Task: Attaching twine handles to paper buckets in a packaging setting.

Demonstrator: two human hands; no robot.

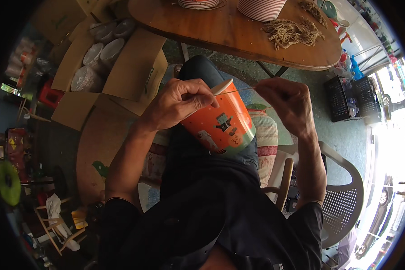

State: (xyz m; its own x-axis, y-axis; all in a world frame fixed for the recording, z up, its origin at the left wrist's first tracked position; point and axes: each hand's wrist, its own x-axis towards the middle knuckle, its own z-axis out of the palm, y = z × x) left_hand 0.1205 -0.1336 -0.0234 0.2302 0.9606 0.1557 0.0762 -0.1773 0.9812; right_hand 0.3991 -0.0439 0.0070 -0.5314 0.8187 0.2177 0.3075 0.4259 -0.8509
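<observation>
- Dark shirt (189, 216) nearest the camera, filling the lower middle; short sleeves, bare forearms reaching forward on either side.
- Orange bucket (229, 119) over the lap, tilted; pale rim away from the torso, greenish base toward it. Cartoon figures printed on its side.
- Left hand (182, 103) at the bucket's rim, on its left. Thumb and fingers together, pinching a thin strand (236, 92); how much of the rim they also grip, cannot tell.
- Right hand (285, 103) held off to the right of the bucket. Fingers bunched, fingertips clamped on the strand's other end; strand drawn nearly straight between the hands, passing just by the rim.
- Reddish line below the right hand, too fine to make out.
- Wooden table (202, 22) beyond the knees, rounded ends. On it, toward the right: a loose heap of tan twine (292, 33), a smaller bunch behind.
- Striped tub (262, 8) near the heap; another striped item left of it, both cut by the upper edge of view.
- Open cardboard box (132, 65) at left, flaps out, wrapped pale containers (87, 78) inside.
- Grey chair (342, 193) beside the right arm, perforated back.
- Black crates (342, 99) on the floor, farther right.
</observation>
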